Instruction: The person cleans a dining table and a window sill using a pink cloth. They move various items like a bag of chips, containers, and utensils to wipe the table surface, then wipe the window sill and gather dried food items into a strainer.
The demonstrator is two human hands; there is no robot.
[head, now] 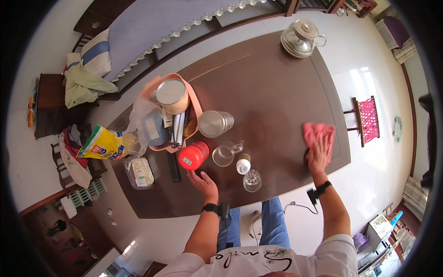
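Flat on a pink cloth [313,130], my right hand [320,155] presses it against the brown tabletop [273,107] near the right end. My left hand [204,185] has its fingers apart at the base of a red-lidded jar [193,155]; whether it touches the jar I cannot tell. To the right of that jar stand a glass mug [223,154], a small white-capped bottle [243,164] and a clear drinking glass [252,180]. Behind them is a metal-lidded cylindrical container [215,123].
A pink basket [196,104] holds a large can [172,95] and other items. Beside it lie a yellow bag [102,143], a clear food box [139,173] and a black remote-like object [174,168]. A glass teapot [301,38] stands at the far right corner; a stool [368,117] is beyond the edge.
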